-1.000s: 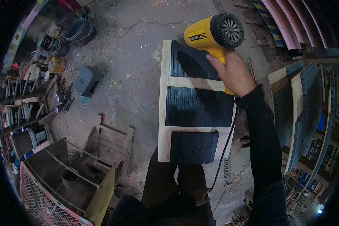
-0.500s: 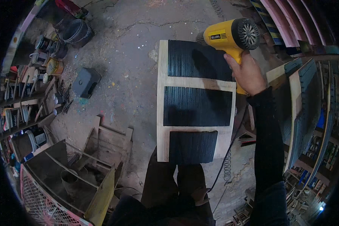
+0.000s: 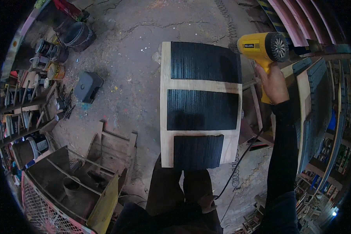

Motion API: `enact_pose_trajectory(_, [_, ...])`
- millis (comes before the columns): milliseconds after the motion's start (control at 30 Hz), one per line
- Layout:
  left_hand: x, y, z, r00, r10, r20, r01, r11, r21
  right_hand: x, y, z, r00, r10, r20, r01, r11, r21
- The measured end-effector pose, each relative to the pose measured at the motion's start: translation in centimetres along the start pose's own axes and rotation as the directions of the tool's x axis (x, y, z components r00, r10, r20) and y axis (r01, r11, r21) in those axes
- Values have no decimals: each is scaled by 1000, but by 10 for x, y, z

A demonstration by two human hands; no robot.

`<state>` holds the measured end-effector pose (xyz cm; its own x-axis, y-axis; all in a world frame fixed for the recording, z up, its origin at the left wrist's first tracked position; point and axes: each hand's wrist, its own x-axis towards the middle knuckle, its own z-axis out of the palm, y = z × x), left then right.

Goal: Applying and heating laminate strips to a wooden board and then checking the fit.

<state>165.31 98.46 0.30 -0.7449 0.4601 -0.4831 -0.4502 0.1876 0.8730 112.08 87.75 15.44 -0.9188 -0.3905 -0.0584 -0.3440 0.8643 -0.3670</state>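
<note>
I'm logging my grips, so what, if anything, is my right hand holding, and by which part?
Your right hand holds the yellow heat gun by its handle.

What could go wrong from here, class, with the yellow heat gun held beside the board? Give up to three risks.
1. The heat gun's nozzle sits close to the board's top dark panel; if hot, it might scorch it.
2. The cord runs down past the board's right side toward the legs; it could snag and tug at the right hand.
3. No hand is seen on the board, so a knock might shift it.
</note>
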Motion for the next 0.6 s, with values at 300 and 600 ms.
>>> enact_pose_trajectory(300, [2, 1, 10, 999, 26, -36, -26, 1000, -5, -17, 7, -11, 996, 62, 69, -66, 996, 51])
enact_pose_trajectory(600, [3, -5, 20, 999, -33, -37, 32, 999, -27, -51, -43, 1, 993, -38, 109, 21, 988, 154])
